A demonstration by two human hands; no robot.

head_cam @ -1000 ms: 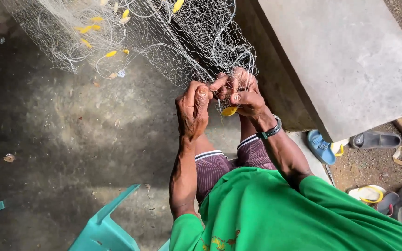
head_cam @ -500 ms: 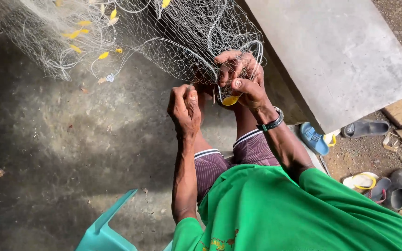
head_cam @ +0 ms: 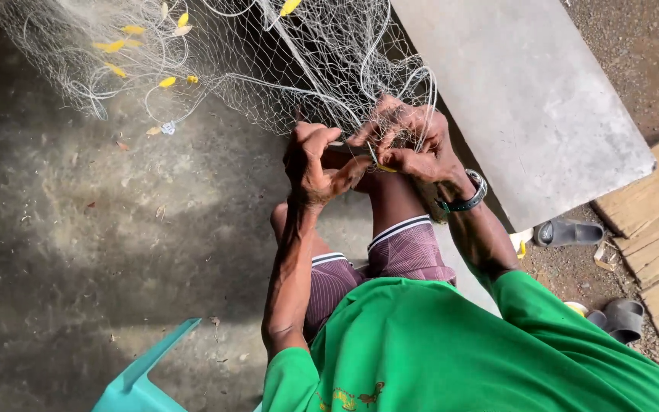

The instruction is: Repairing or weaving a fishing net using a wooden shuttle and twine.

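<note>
Since 0.5 s ago both hands have drawn closer together over the knees, bunching the net (head_cam: 268, 69) between them. Left hand (head_cam: 316, 162) is clenched on a fold of mesh; right hand (head_cam: 409, 141), with a watch (head_cam: 463, 197) on its wrist, pinches strands beside it. From there the net spreads up-left across the concrete floor (head_cam: 78, 244), dotted with yellow floats (head_cam: 112, 46). Grey slab (head_cam: 528, 99) lies right, sandals (head_cam: 570, 233) beyond

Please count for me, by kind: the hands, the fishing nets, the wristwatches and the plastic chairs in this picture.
hands: 2, the left hand and the right hand, both gripping the net
fishing net: 1
wristwatch: 1
teal plastic chair: 1
Total: 5
</note>
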